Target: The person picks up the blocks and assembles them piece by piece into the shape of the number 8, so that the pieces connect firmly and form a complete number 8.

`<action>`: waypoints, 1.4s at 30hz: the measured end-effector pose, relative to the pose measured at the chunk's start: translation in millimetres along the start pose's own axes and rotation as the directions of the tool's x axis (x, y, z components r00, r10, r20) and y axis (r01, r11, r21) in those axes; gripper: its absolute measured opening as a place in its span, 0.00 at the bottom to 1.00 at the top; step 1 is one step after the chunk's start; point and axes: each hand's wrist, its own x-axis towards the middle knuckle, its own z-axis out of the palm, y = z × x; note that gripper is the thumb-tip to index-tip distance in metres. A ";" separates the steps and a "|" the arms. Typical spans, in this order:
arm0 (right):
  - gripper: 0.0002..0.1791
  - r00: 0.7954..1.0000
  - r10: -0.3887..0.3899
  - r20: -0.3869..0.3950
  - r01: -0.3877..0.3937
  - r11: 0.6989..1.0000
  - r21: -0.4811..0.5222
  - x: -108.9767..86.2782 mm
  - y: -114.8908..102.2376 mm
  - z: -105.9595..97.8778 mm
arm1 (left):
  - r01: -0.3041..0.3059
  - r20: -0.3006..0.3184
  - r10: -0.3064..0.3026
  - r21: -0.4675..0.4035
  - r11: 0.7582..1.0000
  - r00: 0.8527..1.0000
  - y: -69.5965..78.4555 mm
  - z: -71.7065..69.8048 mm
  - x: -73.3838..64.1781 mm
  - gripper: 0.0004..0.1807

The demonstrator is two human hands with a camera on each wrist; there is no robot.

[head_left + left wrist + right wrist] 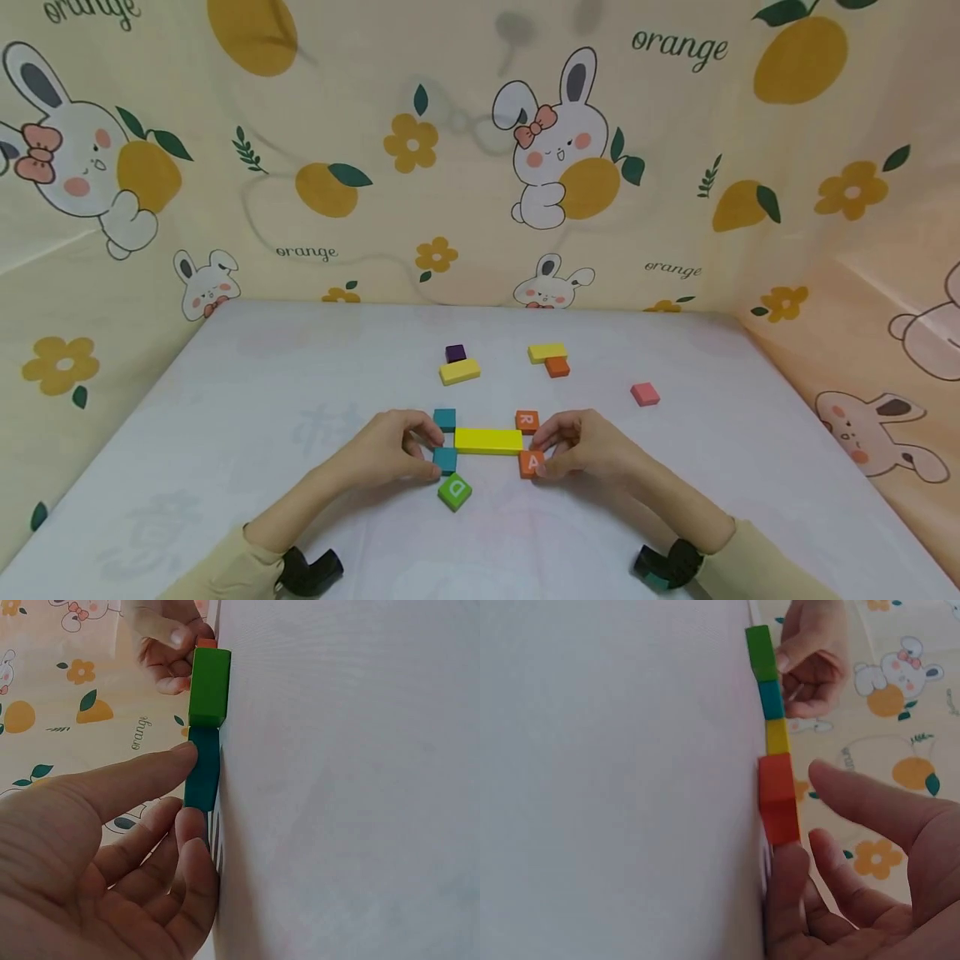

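I see the left hand [393, 446] pinching a teal block [445, 461], a green "D" block [454, 492] beside its thumb; the right hand [588, 444], loosely open, touches an orange "A" block [529, 465].

Yellow bar [488, 442], teal blocks [446, 461]; rabbit-print backdrop [465, 196]

lying flat as a long yellow block [488, 442], flanked left by two teal blocks [446, 462], right by two orange blocks [529, 464] lettered r and a.
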 end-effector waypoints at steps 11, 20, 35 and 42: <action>0.17 0.990 -0.009 -0.141 0.011 1.000 0.014 -1.7 -6.3 -41.5 | 0.003 0.007 -0.003 0.001 1.000 1.000 -2.6 -0.5 -0.4 0.18; 0.24 0.956 -0.110 -0.273 0.074 0.987 -0.141 -1.3 1.8 -101.3 | 0.014 0.013 -0.014 0.002 1.000 1.000 -2.4 0.7 -0.8 0.19; 0.25 0.926 -0.256 -0.277 0.152 0.925 -0.348 1.1 45.4 -173.2 | 0.019 0.004 -0.019 -0.002 1.000 1.000 -3.2 3.4 -0.6 0.18; 0.24 0.936 -0.261 -0.235 0.187 0.936 -0.298 -4.5 54.3 -186.4 | 0.010 0.002 -0.010 0.004 1.000 1.000 -2.7 1.9 -1.0 0.18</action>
